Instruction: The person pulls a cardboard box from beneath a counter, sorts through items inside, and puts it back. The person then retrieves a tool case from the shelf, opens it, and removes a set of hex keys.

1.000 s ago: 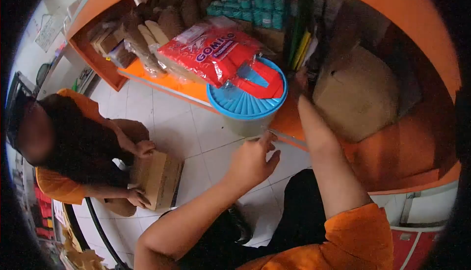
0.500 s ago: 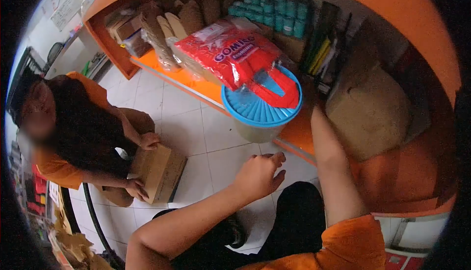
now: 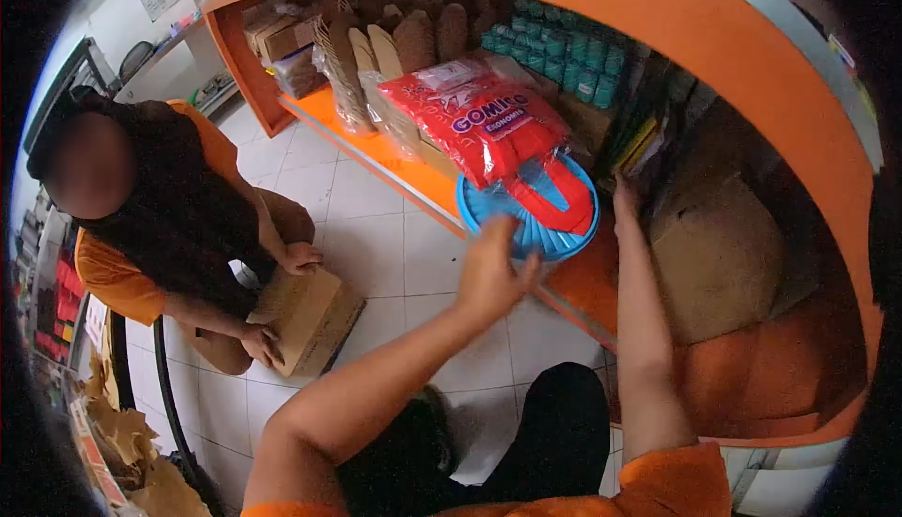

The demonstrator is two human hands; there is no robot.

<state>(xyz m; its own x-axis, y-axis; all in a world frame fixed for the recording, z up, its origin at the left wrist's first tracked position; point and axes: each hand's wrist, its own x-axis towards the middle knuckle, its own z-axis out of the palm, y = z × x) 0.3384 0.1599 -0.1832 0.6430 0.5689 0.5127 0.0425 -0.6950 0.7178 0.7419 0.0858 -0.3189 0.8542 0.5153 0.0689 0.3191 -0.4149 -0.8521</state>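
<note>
My left hand [image 3: 493, 277] is raised in front of the blue lid [image 3: 479, 205] of a round tub, its thumb apart from its fingers. The hand is slightly smeared by motion, and nothing shows in it. A red plastic bag pack [image 3: 470, 122] marked GOMISO lies partly on the lid, its red handles hanging over it. My right hand [image 3: 626, 205] reaches into the orange shelf between the tub and a brown cardboard piece [image 3: 719, 258], close to dark, yellow-edged things [image 3: 641, 146]. Its fingers are dim, and I cannot make out whether they grip anything.
To the left a person [image 3: 160, 207] in an orange shirt crouches, both hands on a cardboard box [image 3: 305, 320] on the tiled floor. Brown paper-like stacks [image 3: 413, 38] and teal rolls [image 3: 559, 56] fill the orange shelf [image 3: 413, 174]. Torn cardboard [image 3: 122, 432] lies lower left.
My left hand has moved up toward the blue lid. My right hand, hidden in shadow before, now shows beside the yellow-edged things. The view has shifted slightly.
</note>
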